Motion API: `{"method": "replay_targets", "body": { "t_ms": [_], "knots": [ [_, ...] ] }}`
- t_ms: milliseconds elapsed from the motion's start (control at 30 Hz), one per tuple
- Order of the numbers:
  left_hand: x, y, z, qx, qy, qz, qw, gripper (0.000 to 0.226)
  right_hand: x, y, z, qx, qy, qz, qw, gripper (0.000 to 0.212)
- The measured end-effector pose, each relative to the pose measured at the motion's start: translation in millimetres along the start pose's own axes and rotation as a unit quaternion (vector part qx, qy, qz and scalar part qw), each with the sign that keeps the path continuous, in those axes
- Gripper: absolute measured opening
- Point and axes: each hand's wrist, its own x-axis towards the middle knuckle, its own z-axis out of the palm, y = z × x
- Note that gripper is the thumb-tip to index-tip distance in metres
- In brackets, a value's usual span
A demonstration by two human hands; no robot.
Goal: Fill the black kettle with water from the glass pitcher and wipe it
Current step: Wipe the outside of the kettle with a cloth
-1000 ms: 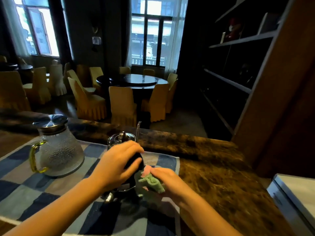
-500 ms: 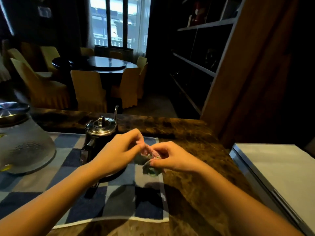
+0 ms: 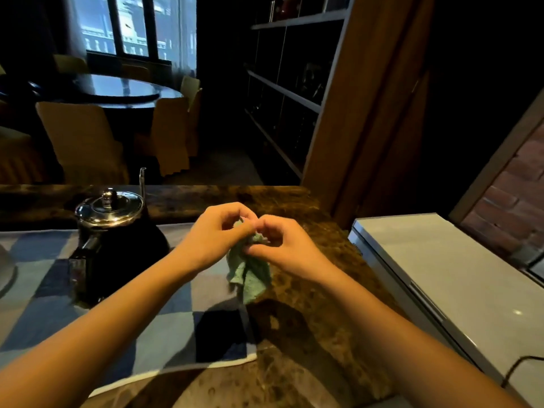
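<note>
The black kettle [image 3: 117, 248] with a shiny steel lid stands upright on the blue checked cloth [image 3: 164, 328], left of my hands. A small green wiping cloth [image 3: 250, 275] hangs in the air between my hands, over the right edge of the checked cloth. My left hand [image 3: 215, 237] and my right hand [image 3: 282, 245] both pinch its top edge with their fingertips, a little to the right of the kettle and apart from it. Of the glass pitcher [image 3: 6, 272] only a sliver of the base shows at the far left edge.
The brown marble counter [image 3: 309, 334] runs under the checked cloth. A grey-white appliance top [image 3: 441, 278] adjoins it on the right, with a dark cable at its near edge. Behind the counter are dark shelves [image 3: 288, 92], a round table and yellow-covered chairs [image 3: 82, 142].
My left hand has left the kettle and joined my right hand on the green cloth, which now hangs unfolded. The view has swung right, so the pitcher has slid almost out of sight.
</note>
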Motion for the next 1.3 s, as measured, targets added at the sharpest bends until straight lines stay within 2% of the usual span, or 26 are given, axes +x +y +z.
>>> {"method": "replay_targets", "body": {
  "t_ms": [100,167,200,267,400,467,567,633,700,767,833,900,1000,1100,1133,1200,1300],
  "knots": [
    [6,3,-3,-0.010,-0.041,-0.026,0.999,0.024,7,4,-19,0.013,0.022,0.029,0.999,0.012],
    [11,4,-6,0.029,-0.080,-0.036,0.996,0.020,11,4,-36,0.019,-0.023,0.030,0.999,0.007],
    [14,3,-8,0.063,-0.084,-0.033,0.994,0.016,13,6,-43,0.017,-0.041,0.027,0.999,0.004],
    [23,1,-10,0.130,-0.067,-0.025,0.989,0.006,17,11,-58,0.001,-0.035,0.018,0.999,0.012],
    [38,9,2,0.195,-0.050,0.001,0.980,0.013,24,19,-86,-0.009,-0.003,-0.008,1.000,0.016],
    [45,10,7,0.184,-0.051,-0.006,0.982,0.015,28,25,-103,-0.004,-0.014,-0.005,1.000,0.008],
    [52,8,7,0.170,-0.034,-0.002,0.985,0.011,34,37,-130,-0.020,-0.086,0.002,0.996,0.013],
    [54,8,6,0.117,-0.029,-0.017,0.993,0.008,36,47,-144,-0.019,-0.107,0.009,0.994,0.012],
    [54,6,6,0.053,-0.041,-0.056,0.996,0.025,35,57,-156,0.029,-0.112,0.032,0.993,0.011],
    [54,2,5,0.019,-0.047,-0.098,0.994,0.031,34,68,-163,0.050,-0.144,0.071,0.986,0.012],
    [55,0,6,-0.006,-0.063,-0.115,0.991,0.024,31,75,-162,-0.003,-0.196,0.089,0.976,0.023],
    [59,3,11,0.004,-0.097,-0.104,0.990,0.017,32,78,-151,-0.043,-0.212,0.064,0.974,0.036],
    [68,13,28,0.055,-0.172,-0.097,0.979,0.013,33,59,-125,-0.003,-0.188,0.025,0.982,0.073],
    [73,14,41,0.050,-0.218,-0.119,0.967,0.021,36,48,-95,0.037,-0.246,0.002,0.969,0.092],
    [73,12,41,0.046,-0.217,-0.121,0.967,0.022,36,48,-87,0.009,-0.249,-0.013,0.968,0.089],
    [68,10,39,0.027,-0.208,-0.120,0.970,0.023,37,49,-76,-0.033,-0.228,-0.053,0.972,0.069],
    [59,3,35,-0.036,-0.149,-0.106,0.982,0.028,40,52,-81,0.018,-0.219,-0.032,0.975,0.041]
  ]
}}
